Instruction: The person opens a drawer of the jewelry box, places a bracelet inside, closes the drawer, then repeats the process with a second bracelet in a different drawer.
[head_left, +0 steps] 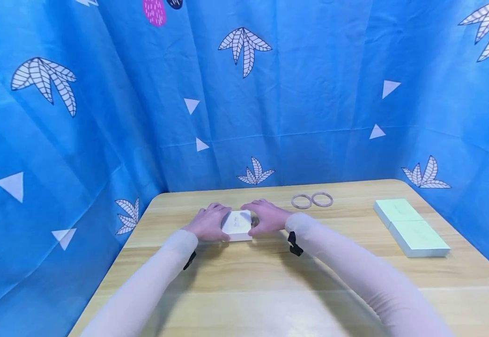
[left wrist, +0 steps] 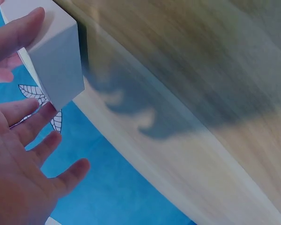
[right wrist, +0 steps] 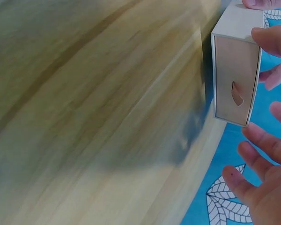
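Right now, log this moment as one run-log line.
left hand: holds white box left side | right hand: holds its right side | box: on table | two rings, two pale green boxes: untouched

Your hands cover both ends of the white box (head_left: 237, 225). In both wrist views the tabletop (left wrist: 201, 93) is blurred. The box's top printing is too small to read.

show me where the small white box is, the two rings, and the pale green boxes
small white box (head_left: 238, 223), head view, its top face.
two rings (head_left: 312, 201), head view, where the pair meet.
pale green boxes (head_left: 413, 229), head view, top of the nearer one.
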### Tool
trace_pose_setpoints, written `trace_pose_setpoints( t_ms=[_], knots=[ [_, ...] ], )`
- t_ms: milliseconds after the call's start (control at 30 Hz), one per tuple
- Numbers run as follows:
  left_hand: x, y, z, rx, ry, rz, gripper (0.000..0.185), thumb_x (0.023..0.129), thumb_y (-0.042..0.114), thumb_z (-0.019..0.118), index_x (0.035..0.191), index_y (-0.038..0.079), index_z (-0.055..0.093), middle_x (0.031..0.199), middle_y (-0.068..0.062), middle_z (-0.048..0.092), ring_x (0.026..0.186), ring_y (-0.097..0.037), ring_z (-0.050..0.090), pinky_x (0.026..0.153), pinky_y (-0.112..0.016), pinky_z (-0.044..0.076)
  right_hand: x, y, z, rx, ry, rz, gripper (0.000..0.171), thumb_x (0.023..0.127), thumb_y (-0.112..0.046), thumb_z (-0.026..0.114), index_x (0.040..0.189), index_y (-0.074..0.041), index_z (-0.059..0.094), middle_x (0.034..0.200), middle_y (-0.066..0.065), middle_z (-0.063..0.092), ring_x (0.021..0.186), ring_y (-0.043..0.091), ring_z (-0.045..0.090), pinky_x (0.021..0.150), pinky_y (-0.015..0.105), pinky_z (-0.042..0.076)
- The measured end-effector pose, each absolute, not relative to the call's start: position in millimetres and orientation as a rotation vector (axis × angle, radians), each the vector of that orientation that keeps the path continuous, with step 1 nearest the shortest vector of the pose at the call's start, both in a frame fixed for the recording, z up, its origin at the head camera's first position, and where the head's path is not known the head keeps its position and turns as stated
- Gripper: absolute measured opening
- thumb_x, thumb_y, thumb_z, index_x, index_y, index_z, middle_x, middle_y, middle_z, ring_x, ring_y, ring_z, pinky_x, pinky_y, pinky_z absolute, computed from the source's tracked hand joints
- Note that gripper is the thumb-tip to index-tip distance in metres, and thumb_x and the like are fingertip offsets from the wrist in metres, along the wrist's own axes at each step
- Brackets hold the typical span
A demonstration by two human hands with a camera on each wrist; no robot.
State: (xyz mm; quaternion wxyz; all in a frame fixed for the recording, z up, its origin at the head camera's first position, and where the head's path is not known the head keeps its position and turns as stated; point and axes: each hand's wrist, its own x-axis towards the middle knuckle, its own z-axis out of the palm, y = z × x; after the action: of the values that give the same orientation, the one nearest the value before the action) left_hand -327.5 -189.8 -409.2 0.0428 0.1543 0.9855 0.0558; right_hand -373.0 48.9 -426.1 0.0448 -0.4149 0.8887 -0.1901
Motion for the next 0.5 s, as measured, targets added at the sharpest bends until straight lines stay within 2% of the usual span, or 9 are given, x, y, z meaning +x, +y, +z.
trace_pose_setpoints(
  t_ms=[300,500],
  knots=[
    [-327.5,-191.1,-406.7,0.452,3.001,0.165,0.097,0.074,0.045,0.086,0.155,0.016,0.041,0.156,-0.007,0.044,0.146,-0.031,0.031,0.117,-0.064,0.027,-375.6,42.3,-427.8,-1.233,2.714,-0.563,0.085,0.079,-0.046,0.079,0.152,-0.018,0.044,0.152,0.006,0.049,0.137,0.029,0.045,0.110,0.056,0.039],
    [-331.2,-191.7,-406.2,0.456,3.013,0.157,0.096,0.074,0.042,0.087,0.154,0.015,0.042,0.156,-0.008,0.045,0.147,-0.032,0.031,0.116,-0.064,0.027,-376.9,39.0,-424.8,-1.214,2.744,-0.553,0.085,0.078,-0.046,0.080,0.152,-0.021,0.044,0.154,0.004,0.048,0.141,0.030,0.042,0.114,0.055,0.035]
  ],
)
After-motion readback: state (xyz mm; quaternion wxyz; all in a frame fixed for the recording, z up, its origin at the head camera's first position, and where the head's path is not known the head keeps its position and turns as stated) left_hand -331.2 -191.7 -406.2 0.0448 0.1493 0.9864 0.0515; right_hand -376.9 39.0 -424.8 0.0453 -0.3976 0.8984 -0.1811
